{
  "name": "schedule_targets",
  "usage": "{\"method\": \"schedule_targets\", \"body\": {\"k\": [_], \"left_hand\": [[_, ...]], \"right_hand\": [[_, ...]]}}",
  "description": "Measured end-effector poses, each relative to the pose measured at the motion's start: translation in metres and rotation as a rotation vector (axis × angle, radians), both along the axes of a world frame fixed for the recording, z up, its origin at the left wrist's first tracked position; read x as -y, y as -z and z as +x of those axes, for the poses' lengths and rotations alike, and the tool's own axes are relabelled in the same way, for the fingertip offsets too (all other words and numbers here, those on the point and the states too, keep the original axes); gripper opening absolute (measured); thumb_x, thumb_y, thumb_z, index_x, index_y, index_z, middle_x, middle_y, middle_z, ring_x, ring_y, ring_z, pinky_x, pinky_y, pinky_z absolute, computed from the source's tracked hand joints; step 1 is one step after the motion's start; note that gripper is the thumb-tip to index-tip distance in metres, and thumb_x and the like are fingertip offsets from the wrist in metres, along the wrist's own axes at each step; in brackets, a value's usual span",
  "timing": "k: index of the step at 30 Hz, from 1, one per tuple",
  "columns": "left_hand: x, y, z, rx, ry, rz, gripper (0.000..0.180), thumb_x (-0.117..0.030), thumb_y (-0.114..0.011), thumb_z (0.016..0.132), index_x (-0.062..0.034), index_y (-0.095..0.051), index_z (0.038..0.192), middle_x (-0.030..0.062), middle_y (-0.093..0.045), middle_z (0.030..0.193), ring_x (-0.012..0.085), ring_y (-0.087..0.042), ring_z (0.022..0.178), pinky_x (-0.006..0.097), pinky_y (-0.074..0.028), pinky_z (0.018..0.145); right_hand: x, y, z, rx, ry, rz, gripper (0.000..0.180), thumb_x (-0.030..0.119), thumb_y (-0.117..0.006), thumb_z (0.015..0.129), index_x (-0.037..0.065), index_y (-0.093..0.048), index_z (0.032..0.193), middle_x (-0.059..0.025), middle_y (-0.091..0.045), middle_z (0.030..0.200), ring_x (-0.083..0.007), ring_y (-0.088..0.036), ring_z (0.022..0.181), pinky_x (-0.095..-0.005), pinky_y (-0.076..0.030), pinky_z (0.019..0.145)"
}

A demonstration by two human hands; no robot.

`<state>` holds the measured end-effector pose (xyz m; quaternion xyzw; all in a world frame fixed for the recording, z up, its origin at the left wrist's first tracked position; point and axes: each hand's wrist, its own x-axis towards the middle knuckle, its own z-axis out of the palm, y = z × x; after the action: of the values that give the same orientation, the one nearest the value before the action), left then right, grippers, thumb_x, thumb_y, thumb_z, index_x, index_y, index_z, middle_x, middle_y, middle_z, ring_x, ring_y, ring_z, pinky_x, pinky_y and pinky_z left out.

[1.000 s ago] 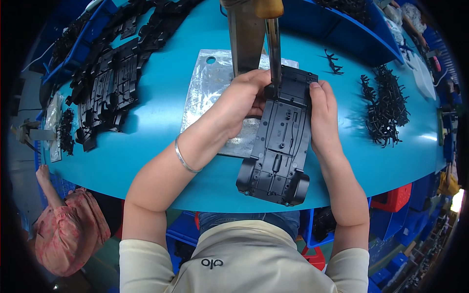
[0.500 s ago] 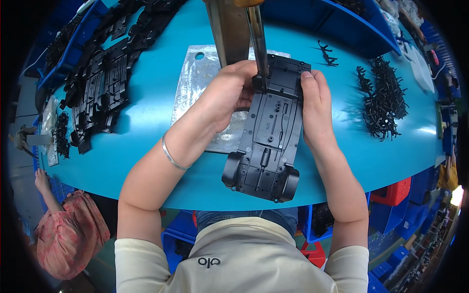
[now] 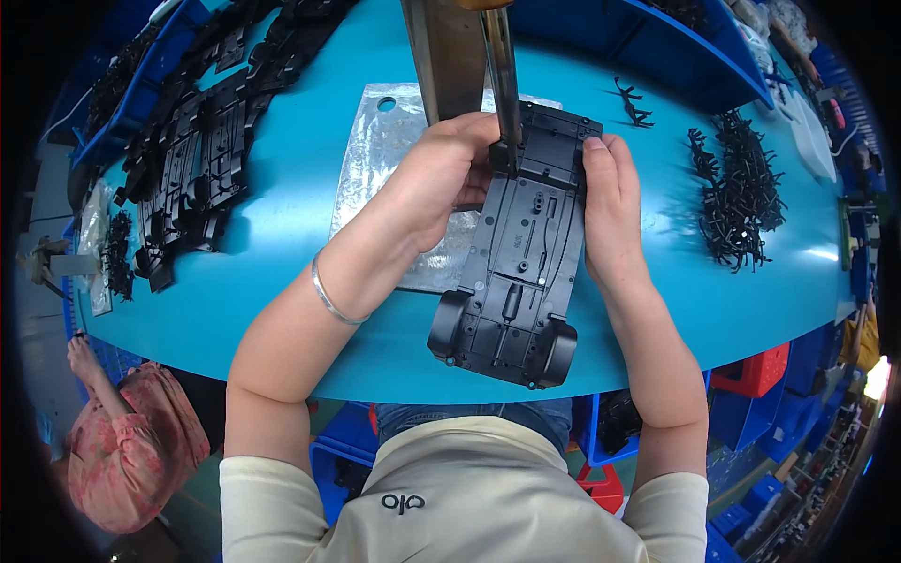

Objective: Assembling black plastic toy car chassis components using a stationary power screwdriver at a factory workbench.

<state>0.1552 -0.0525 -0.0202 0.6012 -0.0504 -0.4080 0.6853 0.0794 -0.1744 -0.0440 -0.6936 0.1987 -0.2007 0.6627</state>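
Note:
A black plastic toy-car chassis [image 3: 516, 253] lies between my two hands, tilted slightly, its wheel arches toward me. My left hand [image 3: 446, 174] closes on its far left side, next to a vertical metal rod [image 3: 504, 84] whose lower end meets the chassis there. The fingertips of that hand are partly hidden behind the rod and the part. Along the far right edge, my right hand [image 3: 612, 202] grips the chassis with the thumb on top. Under the far end lies a silvery metal plate [image 3: 375, 150] with a round hole near its corner.
Stacked black chassis [image 3: 202, 159] cover the table's left. On the right are a heap of small black plastic parts [image 3: 737, 192] and a few loose ones [image 3: 633, 103]. A metal column [image 3: 443, 61] rises at the far middle. Blue bins [image 3: 648, 47] line the back; another person [image 3: 136, 450] sits left.
Both hands and the chassis have shifted very slightly to the right. The other person's hand at the left has moved a little.

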Motion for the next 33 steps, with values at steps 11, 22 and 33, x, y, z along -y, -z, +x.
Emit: {"method": "schedule_targets", "body": {"k": [11, 22, 33], "left_hand": [[0.000, 0.002, -0.002, 0.019, -0.042, -0.017, 0.024, -0.032, -0.044, 0.079, -0.0089, -0.052, 0.079, 0.0001, -0.052, 0.068, 0.0067, -0.049, 0.059, 0.019, -0.040, 0.053], [-0.010, -0.007, 0.004, 0.030, 0.137, 0.003, 0.021, -0.019, -0.039, 0.082, -0.0028, -0.050, 0.091, 0.0004, -0.052, 0.076, 0.0045, -0.046, 0.061, 0.015, -0.035, 0.053], [-0.010, 0.003, 0.016, 0.084, 0.153, -0.022, 0.023, -0.020, -0.042, 0.083, 0.0006, -0.048, 0.091, 0.0044, -0.053, 0.079, 0.0083, -0.051, 0.069, 0.019, -0.043, 0.060]], "right_hand": [[-0.002, -0.003, -0.001, -0.035, -0.029, 0.051, 0.023, 0.024, -0.037, 0.083, 0.002, -0.042, 0.085, -0.0014, -0.045, 0.074, -0.0056, -0.041, 0.066, -0.0189, -0.036, 0.060], [0.014, -0.010, -0.011, -0.102, -0.323, 0.532, 0.035, 0.025, -0.046, 0.078, 0.002, -0.041, 0.104, -0.0073, -0.051, 0.093, -0.0143, -0.051, 0.079, -0.0289, -0.041, 0.070], [0.003, -0.014, -0.012, -0.031, -0.293, 0.565, 0.036, 0.027, -0.050, 0.077, 0.003, -0.042, 0.102, -0.0032, -0.055, 0.084, -0.0083, -0.048, 0.069, -0.0222, -0.035, 0.067]]}}
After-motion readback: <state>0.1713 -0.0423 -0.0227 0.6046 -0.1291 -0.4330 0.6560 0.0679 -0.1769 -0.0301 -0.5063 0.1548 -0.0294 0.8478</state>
